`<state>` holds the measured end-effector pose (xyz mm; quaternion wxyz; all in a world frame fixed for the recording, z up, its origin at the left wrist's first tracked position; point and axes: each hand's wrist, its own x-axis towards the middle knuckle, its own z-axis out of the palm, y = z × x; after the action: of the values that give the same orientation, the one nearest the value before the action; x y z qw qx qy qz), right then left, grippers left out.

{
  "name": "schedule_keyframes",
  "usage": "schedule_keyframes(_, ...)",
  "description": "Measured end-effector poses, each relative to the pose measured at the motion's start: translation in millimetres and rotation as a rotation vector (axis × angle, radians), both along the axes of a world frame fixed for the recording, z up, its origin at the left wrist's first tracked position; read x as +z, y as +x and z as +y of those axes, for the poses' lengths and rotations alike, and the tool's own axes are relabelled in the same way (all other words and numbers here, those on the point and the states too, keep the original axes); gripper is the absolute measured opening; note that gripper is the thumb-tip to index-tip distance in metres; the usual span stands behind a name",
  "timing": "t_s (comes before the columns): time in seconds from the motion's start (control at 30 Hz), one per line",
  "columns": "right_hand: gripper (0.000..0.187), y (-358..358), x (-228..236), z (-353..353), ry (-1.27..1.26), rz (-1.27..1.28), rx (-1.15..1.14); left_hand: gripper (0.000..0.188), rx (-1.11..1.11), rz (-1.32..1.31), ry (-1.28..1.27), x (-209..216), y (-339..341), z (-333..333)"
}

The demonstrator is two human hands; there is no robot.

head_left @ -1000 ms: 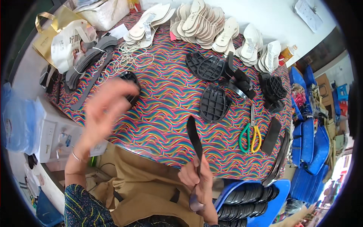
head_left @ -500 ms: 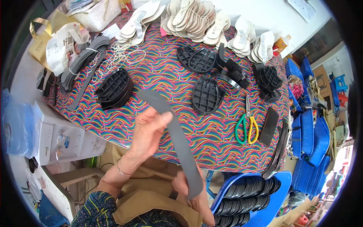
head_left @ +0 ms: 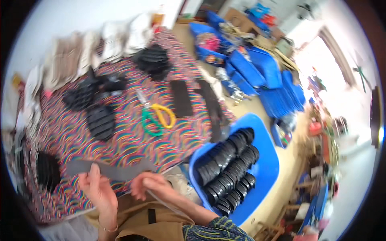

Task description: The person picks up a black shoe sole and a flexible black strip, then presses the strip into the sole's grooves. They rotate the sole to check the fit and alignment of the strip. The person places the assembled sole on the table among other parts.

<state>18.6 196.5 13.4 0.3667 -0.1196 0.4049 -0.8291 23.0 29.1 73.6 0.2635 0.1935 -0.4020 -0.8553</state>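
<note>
Scanning across the view now, and no lettering, label, number or sign comes up readable anywhere.

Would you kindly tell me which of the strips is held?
The grey strip, gripped by the left hand; the dark strips on the table lie untouched.

A long, flat, dark grey strip (head_left: 120, 173) with a plain matte face is stretched roughly level from side to side, its middle sagging slightly below its two ends. It is held up in front of the near part of a colourful wave-patterned tablecloth (head_left: 181, 140), with the left hand's (head_left: 99, 190) thumb pressed across its face towards the left end. The right hand (head_left: 155, 186) overlaps its lower edge near the right end; blur hides whether it grips.
</note>
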Motion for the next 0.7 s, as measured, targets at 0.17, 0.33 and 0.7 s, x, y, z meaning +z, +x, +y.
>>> schedule_keyframes(0.17,0.049,6.3,25.9,-9.4,-0.296,-0.211,-0.308,0.017,-0.18,0.082,-0.043,12.1,20.7,36.6)
schedule_keyframes(0.33,0.04,-21.6,43.2,19.2,-0.206,-0.078,-0.723,0.029,-0.452,0.011,-0.212,0.9,28.3,23.6)
schedule_keyframes(0.7,0.027,-37.5,124.3,43.5,0.201,0.033,-0.127,0.058,-0.115,-0.105,-1.647,-38.9,-75.7,-42.1)
